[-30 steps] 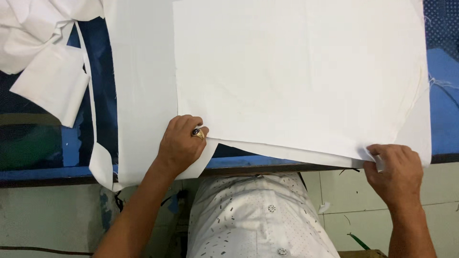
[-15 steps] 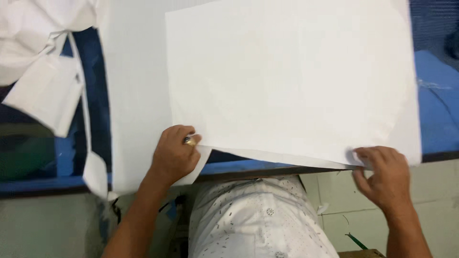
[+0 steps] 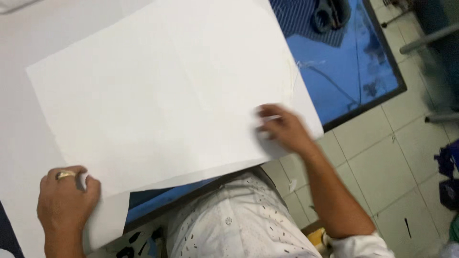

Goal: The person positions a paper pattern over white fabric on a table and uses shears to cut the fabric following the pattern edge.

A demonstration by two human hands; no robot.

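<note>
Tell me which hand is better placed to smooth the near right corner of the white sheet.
Right, probably. The right hand already lies on the white sheet by its near right corner, close to the blue table edge. The left hand is pinned at the near left corner, far across the sheet.

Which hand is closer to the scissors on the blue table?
The right hand. It rests on the white sheet near its right corner, below the scissors. The left hand grips the sheet's near-left corner, far across from them.
</note>
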